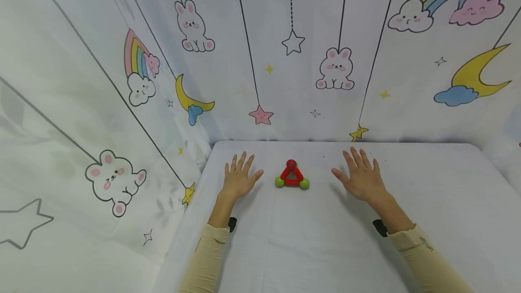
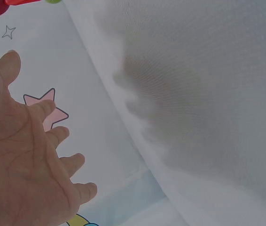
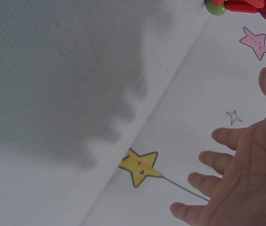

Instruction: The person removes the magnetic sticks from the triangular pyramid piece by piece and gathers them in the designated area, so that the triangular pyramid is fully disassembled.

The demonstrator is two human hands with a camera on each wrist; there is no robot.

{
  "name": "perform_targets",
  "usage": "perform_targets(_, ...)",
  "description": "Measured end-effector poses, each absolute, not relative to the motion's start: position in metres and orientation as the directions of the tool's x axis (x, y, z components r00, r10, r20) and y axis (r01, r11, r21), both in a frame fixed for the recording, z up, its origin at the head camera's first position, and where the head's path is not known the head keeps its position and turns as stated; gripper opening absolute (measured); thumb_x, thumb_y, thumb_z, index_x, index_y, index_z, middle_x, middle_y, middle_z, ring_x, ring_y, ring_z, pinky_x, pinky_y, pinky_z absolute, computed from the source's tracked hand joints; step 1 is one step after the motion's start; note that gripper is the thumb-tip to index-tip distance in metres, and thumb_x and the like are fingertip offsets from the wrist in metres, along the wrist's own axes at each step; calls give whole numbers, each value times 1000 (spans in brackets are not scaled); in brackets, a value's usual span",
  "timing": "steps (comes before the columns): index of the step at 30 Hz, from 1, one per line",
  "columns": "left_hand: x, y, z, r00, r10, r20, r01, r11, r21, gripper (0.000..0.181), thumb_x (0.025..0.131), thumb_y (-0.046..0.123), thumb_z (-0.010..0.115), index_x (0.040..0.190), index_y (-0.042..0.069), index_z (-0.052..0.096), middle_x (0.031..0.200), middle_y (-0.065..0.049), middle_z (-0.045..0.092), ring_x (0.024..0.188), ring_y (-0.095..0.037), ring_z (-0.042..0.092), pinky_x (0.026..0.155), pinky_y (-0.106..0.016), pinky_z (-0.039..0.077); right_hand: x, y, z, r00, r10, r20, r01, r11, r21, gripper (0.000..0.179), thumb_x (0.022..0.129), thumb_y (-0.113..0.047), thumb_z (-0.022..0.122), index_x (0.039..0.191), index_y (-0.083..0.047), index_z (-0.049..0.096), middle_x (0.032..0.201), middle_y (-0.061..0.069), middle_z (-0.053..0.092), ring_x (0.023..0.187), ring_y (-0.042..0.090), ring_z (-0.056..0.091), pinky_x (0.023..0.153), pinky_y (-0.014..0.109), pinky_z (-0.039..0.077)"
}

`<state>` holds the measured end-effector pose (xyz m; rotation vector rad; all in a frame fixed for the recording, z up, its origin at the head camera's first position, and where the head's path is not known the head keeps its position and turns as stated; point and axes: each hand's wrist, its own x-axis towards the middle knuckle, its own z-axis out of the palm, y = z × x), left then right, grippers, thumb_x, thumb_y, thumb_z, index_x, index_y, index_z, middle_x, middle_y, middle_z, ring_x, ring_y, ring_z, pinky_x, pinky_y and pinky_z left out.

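Observation:
Between the two hands, a triangle of red rods [image 1: 291,182] joins a red ball [image 1: 291,164] at the far corner and two green balls [image 1: 304,184] at the near corners. My left hand [image 1: 238,181] is to its left, palm down with fingers spread, apart from the triangle and holding nothing. To the right, my right hand [image 1: 362,177] also has its fingers spread and holds nothing. Each wrist view shows the palm of its hand [image 2: 25,146] [image 3: 250,165], with only part of the triangle at the top edge.
A white cloth covers the table [image 1: 301,248]. Behind and to the left hang white curtains [image 1: 244,58] printed with rabbits, stars, moons and rainbows. A dark strap piece [image 1: 380,228] shows at the right wrist, another [image 1: 232,224] at the left.

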<state>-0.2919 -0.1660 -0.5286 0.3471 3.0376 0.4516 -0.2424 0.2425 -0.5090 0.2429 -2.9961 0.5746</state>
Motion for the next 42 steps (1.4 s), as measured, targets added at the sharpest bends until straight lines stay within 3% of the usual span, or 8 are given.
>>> perform_targets(16, -295, -168, -532, -973, 229, 11, 221, 924, 313, 84, 101, 77, 31, 169, 29, 16, 176, -2, 1, 161, -34, -7, 124, -63, -4, -244, 238, -504, -982, -145, 120, -179, 916, -359, 89, 105, -65, 42, 164, -1, 23, 171, 25, 11, 157, 49, 4, 117, 77, 2)
perform_targets(26, -295, -161, -530, -968, 242, 72, 252, 906, 339, 81, 103, 71, 36, 168, 23, 23, 175, -8, 9, 160, -41, 2, 124, -67, 2, -242, 225, -501, -982, -149, 112, -181, 911, -371, 88, 105, -64, 43, 163, 0, 25, 171, 25, 11, 157, 48, 4, 118, 76, 3)
perform_targets(42, -291, -144, -521, -978, 206, 38, 207, 920, 333, 80, 104, 70, 35, 168, 24, 19, 176, -6, 7, 160, -37, -1, 125, -65, 4, -249, 206, -504, -980, -173, 95, -197, 889, -413, 87, 105, -63, 46, 162, 1, 29, 171, 25, 12, 157, 48, 6, 118, 76, 4)
